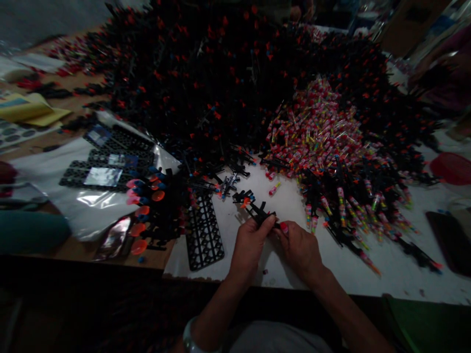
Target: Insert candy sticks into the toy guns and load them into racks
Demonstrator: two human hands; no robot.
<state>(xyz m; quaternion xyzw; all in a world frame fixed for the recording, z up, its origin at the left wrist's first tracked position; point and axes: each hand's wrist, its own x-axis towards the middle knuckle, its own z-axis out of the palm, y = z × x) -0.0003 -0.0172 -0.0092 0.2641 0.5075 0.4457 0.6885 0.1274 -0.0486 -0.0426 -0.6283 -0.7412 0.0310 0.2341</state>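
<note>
Across the far side we see a great heap of black toy guns (206,83), with a heap of pink tubes (320,127) spilling toward us at its right. On the near right lie toy guns with tubes (342,201), then a dark phone (451,240) and a red dish (452,167). To the left we have an empty black rack (205,233), a cluster of orange cups (138,229) and wrapped black racks (99,176). Just beyond our hands, a small orange-tipped toy (243,197) and a loose tube (274,189) crowd the white sheet (241,269).

Our forearms reach in from the near edge and converge. Our left hand (246,247) pinches a black toy gun (259,211) between thumb and fingers, its front pointing far left; our right hand (302,250) grips a red-ended piece (284,227) against its near end. Whether they are joined, we cannot tell.
</note>
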